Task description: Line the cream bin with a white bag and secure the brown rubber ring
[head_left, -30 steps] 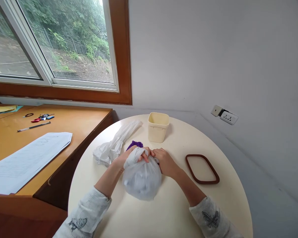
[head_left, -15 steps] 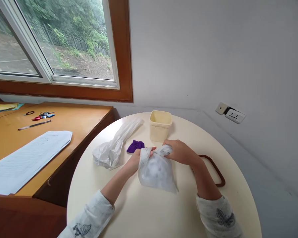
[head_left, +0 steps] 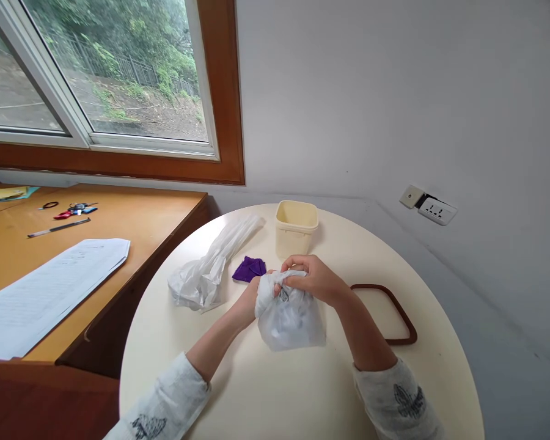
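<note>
"Bag (head_left: 291, 327) first: where is it?"

"In close, over the middle of the round desk (head_left: 275, 397), white and half see-through, its top gathered into a twist."

"And the grip?"

"The left hand (head_left: 251, 299) is curled into the rolled plastic, which covers some of its fingers; the right hand (head_left: 319, 281) pinches the top edge, thumb and fingers nearly together. How much each has hold of, I can't fully tell."

"How would it handle?"

"Light and soft, I'd judge, a bit slippery, easily torn if yanked. Best held by the gathered neck, not the loose belly."

"Beyond it?"

"A brown frame (head_left: 399, 310) to the right, purple cloth (head_left: 249, 269) and a crumpled white bag (head_left: 199, 282) to the left, then a cream tub (head_left: 293, 241), and finally the wall sockets (head_left: 437, 211)."
</note>
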{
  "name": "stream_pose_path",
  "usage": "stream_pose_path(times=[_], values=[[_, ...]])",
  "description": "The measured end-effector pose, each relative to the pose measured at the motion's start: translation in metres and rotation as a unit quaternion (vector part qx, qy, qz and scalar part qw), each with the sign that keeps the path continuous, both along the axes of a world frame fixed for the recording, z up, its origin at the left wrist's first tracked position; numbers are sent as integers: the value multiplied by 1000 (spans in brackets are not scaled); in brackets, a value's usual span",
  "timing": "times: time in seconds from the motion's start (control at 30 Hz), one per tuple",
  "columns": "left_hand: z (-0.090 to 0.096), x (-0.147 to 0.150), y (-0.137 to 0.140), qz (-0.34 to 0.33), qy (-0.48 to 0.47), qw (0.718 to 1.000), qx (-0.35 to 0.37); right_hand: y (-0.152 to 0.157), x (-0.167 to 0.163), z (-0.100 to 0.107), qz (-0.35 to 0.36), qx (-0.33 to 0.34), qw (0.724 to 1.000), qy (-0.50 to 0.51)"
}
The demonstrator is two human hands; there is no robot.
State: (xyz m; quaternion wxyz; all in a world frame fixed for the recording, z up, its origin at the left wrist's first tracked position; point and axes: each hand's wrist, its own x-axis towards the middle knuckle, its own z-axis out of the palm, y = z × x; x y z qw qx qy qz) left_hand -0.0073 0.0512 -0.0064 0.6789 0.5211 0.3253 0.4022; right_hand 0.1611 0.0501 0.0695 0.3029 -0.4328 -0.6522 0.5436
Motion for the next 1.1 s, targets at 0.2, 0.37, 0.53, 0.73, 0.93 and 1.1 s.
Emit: stream_pose_path(times=[0.2, 0.37, 0.53, 0.73, 0.93, 1.1], values=[[-5, 1, 1, -4, 10, 1000, -6, 0, -10, -10, -7, -3, 998, -55], [0, 1, 1, 7, 20, 1000, -3, 0, -3, -8, 41, 17, 999, -20], [3, 3, -1, 41, -9, 999, -22, 4, 9, -8, 127, 8, 992, 12], [0, 6, -4, 12, -22, 998, -56, 8, 2, -20, 62, 63, 995, -40], [1, 0, -4, -45, 11, 998, -39, 4, -4, -22, 7, 137, 980, -146], [7, 0, -5, -79, 15, 997, -22, 2, -6, -20, 139, 224, 955, -139]])
